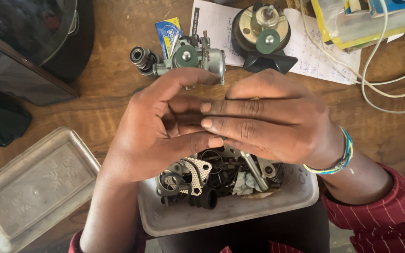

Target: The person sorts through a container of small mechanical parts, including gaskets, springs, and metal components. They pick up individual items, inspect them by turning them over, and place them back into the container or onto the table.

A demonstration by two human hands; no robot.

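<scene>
Here both hands, left [155, 126] and right [268, 119], fingers overlapping, hover above the parts tray [230, 211].

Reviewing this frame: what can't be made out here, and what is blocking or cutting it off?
Head view only:
- What, if anything, the left hand and right hand pinch: overlapping fingers hide it.
- Rear part of the parts tray: hands cover it.
- Individual small parts in the tray: tangled, too small.
- Lower part of the carburetor: behind the left hand.
- Empty metal tray: cut by the left and bottom edges.
- White cable: runs off the right edge.
</scene>
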